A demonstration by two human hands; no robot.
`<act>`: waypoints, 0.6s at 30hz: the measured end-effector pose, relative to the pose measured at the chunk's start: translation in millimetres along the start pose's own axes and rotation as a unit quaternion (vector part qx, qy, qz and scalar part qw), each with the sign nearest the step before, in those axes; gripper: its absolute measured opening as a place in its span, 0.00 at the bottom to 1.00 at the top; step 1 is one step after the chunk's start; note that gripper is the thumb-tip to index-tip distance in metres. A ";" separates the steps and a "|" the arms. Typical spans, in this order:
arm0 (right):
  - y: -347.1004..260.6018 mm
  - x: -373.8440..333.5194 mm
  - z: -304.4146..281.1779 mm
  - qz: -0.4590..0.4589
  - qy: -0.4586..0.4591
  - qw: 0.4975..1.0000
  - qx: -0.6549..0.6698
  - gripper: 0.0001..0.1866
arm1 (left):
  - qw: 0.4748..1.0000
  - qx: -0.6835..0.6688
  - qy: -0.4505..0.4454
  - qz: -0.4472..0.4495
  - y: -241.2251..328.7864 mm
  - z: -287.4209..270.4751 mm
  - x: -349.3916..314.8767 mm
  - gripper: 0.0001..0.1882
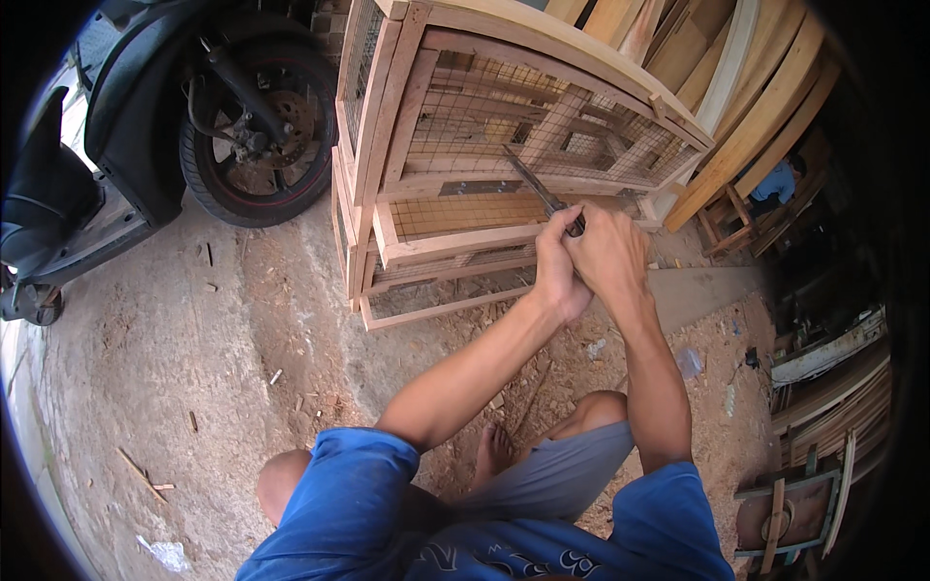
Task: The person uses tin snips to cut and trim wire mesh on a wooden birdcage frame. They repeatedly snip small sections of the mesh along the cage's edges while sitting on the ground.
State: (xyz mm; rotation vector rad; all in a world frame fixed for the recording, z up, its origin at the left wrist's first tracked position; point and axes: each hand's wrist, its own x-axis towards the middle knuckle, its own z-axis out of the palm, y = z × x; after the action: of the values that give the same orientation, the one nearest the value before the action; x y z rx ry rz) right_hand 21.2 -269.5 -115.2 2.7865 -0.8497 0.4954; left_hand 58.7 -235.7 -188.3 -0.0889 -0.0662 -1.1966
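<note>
My two hands meet in front of a wooden cage [387, 145] with wire mesh panels. Closed round the handle of a long dark tool [535, 180] with a tapering tip is my right hand [616, 254]. My left hand [559, 269] is closed against the same handle, its thumb side pressed to the right hand. The tool points up and left, its tip over the mesh [484, 116] of the upper panel; whether it touches the wire I cannot tell. Fingers hide most of the handle. Below that panel, an open-topped wooden frame [455, 244] juts toward me.
A black scooter [126, 126] stands at the left, its front wheel [257, 136] near the cage. Long boards [756, 97] lean behind the cage on the right. Wood strips [843, 407] are stacked at the far right. Chips and sawdust litter the concrete floor [262, 320]. Another person's blue sleeve [775, 182] shows beyond.
</note>
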 end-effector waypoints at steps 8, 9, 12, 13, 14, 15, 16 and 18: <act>0.1 0.3 3.0 0.000 -0.002 1.000 -0.019 0.16 | 0.998 -0.022 0.009 0.063 -6.3 -1.8 9.5 0.28; 0.4 -0.2 3.5 -0.003 -0.001 1.000 -0.021 0.16 | 0.997 -0.023 0.004 0.067 -6.7 -2.5 10.6 0.29; 1.2 -0.9 5.0 -0.009 -0.004 1.000 -0.024 0.17 | 0.998 -0.028 -0.005 0.055 -6.9 -5.0 13.8 0.29; 1.6 -0.4 5.3 -0.011 -0.007 1.000 -0.025 0.17 | 0.998 -0.021 -0.005 0.060 -7.1 -5.8 14.5 0.29; 2.1 0.3 5.5 -0.012 -0.010 1.000 -0.025 0.17 | 0.998 -0.015 0.004 0.061 -7.4 -6.5 15.1 0.29; 2.5 1.2 5.8 -0.015 -0.012 0.999 -0.026 0.17 | 0.998 -0.009 0.012 0.062 -7.7 -7.0 15.8 0.29; 2.7 2.2 6.3 -0.016 -0.014 0.999 -0.027 0.17 | 0.997 -0.008 0.008 0.070 -7.8 -7.3 16.2 0.28; 3.2 4.7 6.9 -0.013 -0.015 0.999 -0.025 0.17 | 0.997 -0.005 -0.004 0.083 -7.3 -7.3 17.2 0.27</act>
State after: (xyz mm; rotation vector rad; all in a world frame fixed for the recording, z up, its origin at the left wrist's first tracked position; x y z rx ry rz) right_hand 24.8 -276.4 -119.6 2.7633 -0.8188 0.4230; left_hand 58.2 -255.0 -193.6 -0.1058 -0.0585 -1.0309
